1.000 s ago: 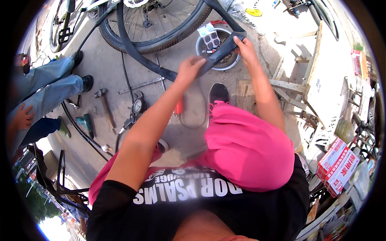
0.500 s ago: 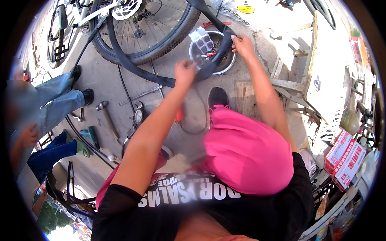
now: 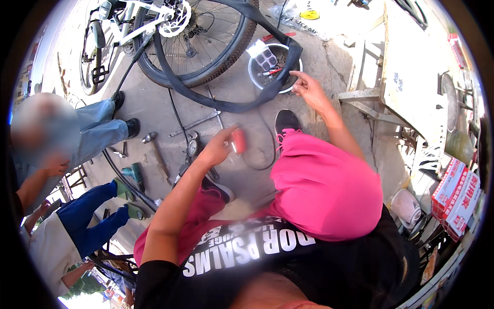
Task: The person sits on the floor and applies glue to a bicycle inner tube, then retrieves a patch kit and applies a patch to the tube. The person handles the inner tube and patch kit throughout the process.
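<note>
Above the concrete floor (image 3: 154, 110), the left hand (image 3: 216, 149) is pinching a small red cylinder (image 3: 239, 140) between its fingertips, while the right hand (image 3: 309, 90), fingers loosely apart (gripping nothing), is hovering just beside the black inner tube (image 3: 226, 105) near a metal bowl (image 3: 257, 77).

left hand (image 3: 215, 149) touching red handle (image 3: 239, 140), right hand (image 3: 309, 88) beside black inner tube (image 3: 226, 105), bowl (image 3: 257, 77) behind

We saw stacked red-and-white cartons (image 3: 455, 198) at far right, and a clear blister pack (image 3: 265, 57) in the basin (image 3: 256, 82).
</note>
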`<state>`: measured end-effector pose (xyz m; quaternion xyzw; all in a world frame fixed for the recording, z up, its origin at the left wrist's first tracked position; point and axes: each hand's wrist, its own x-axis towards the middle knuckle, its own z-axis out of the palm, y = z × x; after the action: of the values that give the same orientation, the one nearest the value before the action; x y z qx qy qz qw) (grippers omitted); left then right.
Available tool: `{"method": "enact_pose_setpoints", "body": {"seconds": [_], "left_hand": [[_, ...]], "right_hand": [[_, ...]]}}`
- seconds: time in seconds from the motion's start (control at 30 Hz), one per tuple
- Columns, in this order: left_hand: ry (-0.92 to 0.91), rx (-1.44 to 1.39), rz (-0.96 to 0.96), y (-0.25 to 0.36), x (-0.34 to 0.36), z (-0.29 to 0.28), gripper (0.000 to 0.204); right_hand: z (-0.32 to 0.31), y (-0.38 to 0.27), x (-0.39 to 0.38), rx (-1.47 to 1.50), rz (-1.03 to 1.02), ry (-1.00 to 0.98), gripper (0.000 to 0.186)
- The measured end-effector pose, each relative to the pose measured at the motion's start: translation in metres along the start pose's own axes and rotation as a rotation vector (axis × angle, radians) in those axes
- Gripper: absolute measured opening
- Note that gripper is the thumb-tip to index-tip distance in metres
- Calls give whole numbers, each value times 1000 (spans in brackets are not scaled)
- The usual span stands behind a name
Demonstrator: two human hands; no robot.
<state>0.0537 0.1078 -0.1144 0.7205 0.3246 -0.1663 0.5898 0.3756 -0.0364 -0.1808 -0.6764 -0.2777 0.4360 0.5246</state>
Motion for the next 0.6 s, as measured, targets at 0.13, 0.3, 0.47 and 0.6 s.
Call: {"method": "enact_pose_setpoints", "body": {"seconds": [0.13,0.3,0.47,0.6], "left_hand": [[-144,451,177,-12,-30,17,65],[-84,841,170,66,-93,13,55],[296,1281,528,126,-161,4,53],[217,1490,443,131,-184,9,53]], "right_hand": [[8,1,-39,-778,-526,-21,32],[-22,-17,-75,-523,-30,-59,35],[-32,-114,-104,-738,20,-288,36],[-35,-192,-107,-680,21,-426,36]]}}
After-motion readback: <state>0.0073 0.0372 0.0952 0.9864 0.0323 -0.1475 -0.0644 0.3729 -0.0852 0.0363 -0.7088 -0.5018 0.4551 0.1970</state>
